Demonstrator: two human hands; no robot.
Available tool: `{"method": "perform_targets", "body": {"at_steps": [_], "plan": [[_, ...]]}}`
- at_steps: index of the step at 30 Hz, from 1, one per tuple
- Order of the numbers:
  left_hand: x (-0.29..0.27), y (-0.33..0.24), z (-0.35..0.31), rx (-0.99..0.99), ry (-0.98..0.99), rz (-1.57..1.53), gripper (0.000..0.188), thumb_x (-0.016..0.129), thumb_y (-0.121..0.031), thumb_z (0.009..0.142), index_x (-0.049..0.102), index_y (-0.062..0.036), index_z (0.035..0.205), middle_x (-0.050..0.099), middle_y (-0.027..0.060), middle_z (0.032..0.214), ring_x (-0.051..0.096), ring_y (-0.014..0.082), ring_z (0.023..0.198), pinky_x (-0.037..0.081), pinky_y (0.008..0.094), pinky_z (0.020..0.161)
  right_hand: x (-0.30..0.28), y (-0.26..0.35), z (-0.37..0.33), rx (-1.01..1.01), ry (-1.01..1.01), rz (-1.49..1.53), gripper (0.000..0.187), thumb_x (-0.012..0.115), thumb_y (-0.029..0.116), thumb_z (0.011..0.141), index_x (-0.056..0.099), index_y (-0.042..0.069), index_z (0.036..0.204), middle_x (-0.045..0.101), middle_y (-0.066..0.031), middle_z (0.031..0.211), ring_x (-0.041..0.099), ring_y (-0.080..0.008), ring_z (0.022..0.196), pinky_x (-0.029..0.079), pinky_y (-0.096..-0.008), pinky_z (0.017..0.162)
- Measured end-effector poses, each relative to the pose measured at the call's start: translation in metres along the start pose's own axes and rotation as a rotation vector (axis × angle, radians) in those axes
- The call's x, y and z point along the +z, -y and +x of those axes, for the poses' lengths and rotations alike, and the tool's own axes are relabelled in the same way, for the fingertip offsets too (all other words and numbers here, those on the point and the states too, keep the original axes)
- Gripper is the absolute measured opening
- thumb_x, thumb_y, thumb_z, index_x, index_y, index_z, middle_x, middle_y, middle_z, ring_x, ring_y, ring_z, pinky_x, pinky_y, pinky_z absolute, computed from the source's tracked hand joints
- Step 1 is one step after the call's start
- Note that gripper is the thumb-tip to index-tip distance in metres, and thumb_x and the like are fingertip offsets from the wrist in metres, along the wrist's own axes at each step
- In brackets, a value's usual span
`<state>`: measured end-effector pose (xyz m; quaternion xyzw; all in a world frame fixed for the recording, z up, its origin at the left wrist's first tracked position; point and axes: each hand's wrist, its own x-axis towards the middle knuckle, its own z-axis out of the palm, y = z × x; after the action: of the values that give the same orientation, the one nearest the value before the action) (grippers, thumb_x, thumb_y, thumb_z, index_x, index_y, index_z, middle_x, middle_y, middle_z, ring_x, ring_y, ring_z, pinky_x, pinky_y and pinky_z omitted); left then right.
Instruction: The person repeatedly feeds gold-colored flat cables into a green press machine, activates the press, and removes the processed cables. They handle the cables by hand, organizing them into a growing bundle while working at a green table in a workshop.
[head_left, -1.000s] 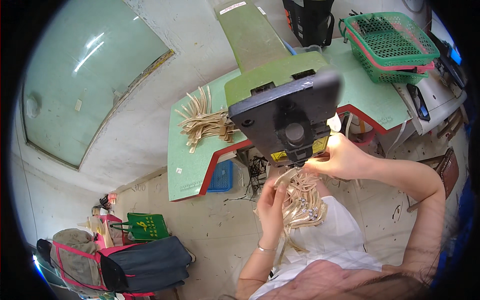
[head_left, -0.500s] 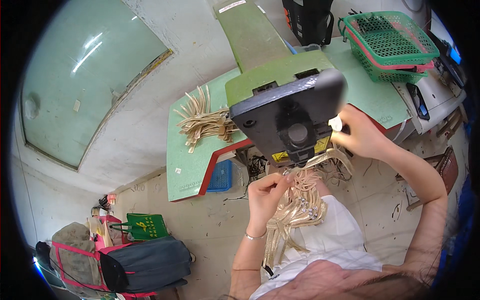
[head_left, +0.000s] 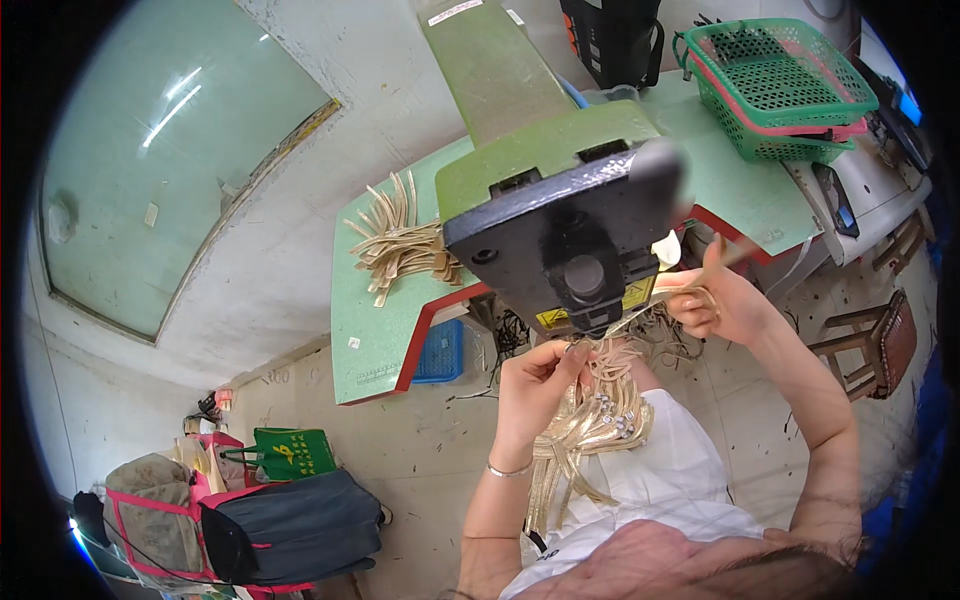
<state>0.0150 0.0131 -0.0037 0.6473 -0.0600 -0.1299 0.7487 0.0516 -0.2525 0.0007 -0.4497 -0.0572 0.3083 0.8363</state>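
My left hand (head_left: 540,385) pinches one end of a gold strap (head_left: 640,312) between thumb and fingertips, just under the black head (head_left: 560,240) of a green bench machine (head_left: 545,160). From there the strap runs up to the right to my right hand (head_left: 722,302), whose fingers are curled round it with the thumb raised. Part of the strap is hidden behind the machine head. In my lap lies a heap of gold straps (head_left: 572,470), with small silvery metal pieces (head_left: 612,415) among them.
More gold straps (head_left: 405,250) lie on the green table (head_left: 365,345) left of the machine. Stacked plastic baskets (head_left: 780,90) stand at the back right. A blue crate (head_left: 438,352) is under the table, a brown stool (head_left: 870,345) at right, and bags (head_left: 290,525) at lower left.
My right hand has moved down from beside the machine head and now grips the strap, which is drawn out straighter. My left hand stays near the same spot, still pinching.
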Motion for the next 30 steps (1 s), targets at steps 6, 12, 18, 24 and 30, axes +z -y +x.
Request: {"method": "perform_targets", "body": {"at_steps": [6,12,18,24,30], "plan": [[0.009,0.006,-0.008,0.047,-0.147,-0.054,0.023,0.056,-0.014,0.09,0.065,0.0063,0.085,0.058,0.005,0.062,0.047,0.0061,0.051,0.036,0.0189,0.048,0.02,0.008,-0.004,-0.234,-0.133,-0.643,0.03,0.062,0.02,0.087,0.063,0.001,0.11,0.047,0.0045,0.068,0.035,-0.0032,0.058,0.027,-0.0211,0.048],[0.0,0.012,-0.029,0.058,-0.275,-0.143,0.025,0.056,-0.016,0.09,0.064,0.0073,0.083,0.057,0.0063,0.06,0.048,0.0079,0.049,0.035,0.019,0.045,0.03,0.001,0.003,-0.199,-0.102,-0.8,0.014,0.056,0.012,0.089,0.06,-0.001,0.085,0.05,0.0038,0.065,0.042,-0.0033,0.056,0.035,-0.0214,0.052],[-0.023,0.023,-0.053,0.036,-0.359,-0.224,0.021,0.055,-0.012,0.09,0.064,0.007,0.086,0.059,0.006,0.065,0.05,0.0093,0.055,0.037,0.02,0.05,0.055,-0.005,0.011,-0.173,-0.053,-0.73,0.016,0.057,0.013,0.089,0.065,0.0,0.088,0.059,0.0003,0.069,0.049,-0.0025,0.056,0.04,-0.0191,0.051],[-0.048,0.043,-0.059,-0.048,-0.298,-0.318,0.023,0.054,-0.014,0.09,0.064,0.0067,0.091,0.062,0.0065,0.072,0.054,0.0119,0.062,0.041,0.0228,0.057,0.066,-0.007,0.02,-0.159,-0.052,-0.8,0.019,0.063,0.016,0.085,0.068,-0.001,0.082,0.06,0.0002,0.063,0.049,-0.0024,0.052,0.041,-0.0209,0.048],[-0.022,0.018,-0.02,0.472,-0.356,0.613,0.017,0.059,-0.011,0.087,0.064,0.003,0.095,0.065,0.0049,0.088,0.058,0.0176,0.091,0.044,0.0338,0.081,0.074,0.005,0.026,-0.099,-0.112,-0.976,0.026,0.068,0.024,0.081,0.068,-0.002,0.079,0.055,0.0007,0.056,0.041,-0.0015,0.054,0.037,-0.0236,0.048]]}}
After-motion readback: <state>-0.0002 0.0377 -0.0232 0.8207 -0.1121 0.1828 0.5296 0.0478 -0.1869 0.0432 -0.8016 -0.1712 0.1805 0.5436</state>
